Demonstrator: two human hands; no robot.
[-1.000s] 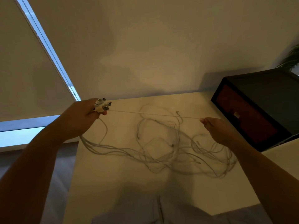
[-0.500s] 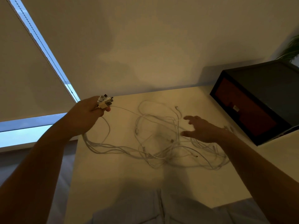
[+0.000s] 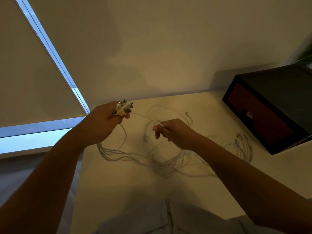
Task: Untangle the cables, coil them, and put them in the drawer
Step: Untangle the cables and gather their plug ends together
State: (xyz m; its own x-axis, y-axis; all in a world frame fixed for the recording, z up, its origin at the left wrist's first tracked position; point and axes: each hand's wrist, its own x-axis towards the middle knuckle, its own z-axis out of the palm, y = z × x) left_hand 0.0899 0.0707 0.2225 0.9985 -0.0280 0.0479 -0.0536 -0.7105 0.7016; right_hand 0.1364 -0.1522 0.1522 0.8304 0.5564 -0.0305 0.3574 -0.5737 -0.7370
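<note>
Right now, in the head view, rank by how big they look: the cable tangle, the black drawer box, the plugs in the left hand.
1. cable tangle, spread widest.
2. black drawer box, close behind; the frame edge cuts it off, so this is unsure.
3. plugs in the left hand, clearly smallest.

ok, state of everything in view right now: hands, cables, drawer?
Left hand, grips the plugs, raised.
Right hand, pinches one cable that runs to the plugs.
Cables, tangled, uncoiled, on the table.
Drawer, shut.
</note>
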